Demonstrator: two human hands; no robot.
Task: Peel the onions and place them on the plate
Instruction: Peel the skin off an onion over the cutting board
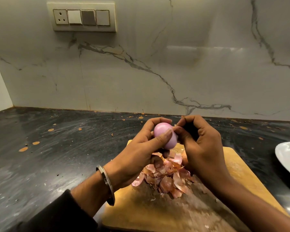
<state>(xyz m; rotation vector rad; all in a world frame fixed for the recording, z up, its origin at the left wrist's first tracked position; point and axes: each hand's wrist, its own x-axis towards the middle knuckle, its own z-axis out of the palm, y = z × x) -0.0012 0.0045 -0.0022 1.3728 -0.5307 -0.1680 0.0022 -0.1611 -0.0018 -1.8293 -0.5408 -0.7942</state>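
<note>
The left hand [141,148] grips a peeled pink onion [164,136], long axis slanting down-right, while the right hand [197,144] seemingly pinches its far end, above peel scraps [166,176] on a wooden board [157,210], the white plate [288,158] at the dark worktop's [49,148] right edge.

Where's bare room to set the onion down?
Free: plate at the right edge, and dark counter left of the cutting board. Also the board's near strip below the peels. Crowded: board centre, under peels and both hands.
</note>
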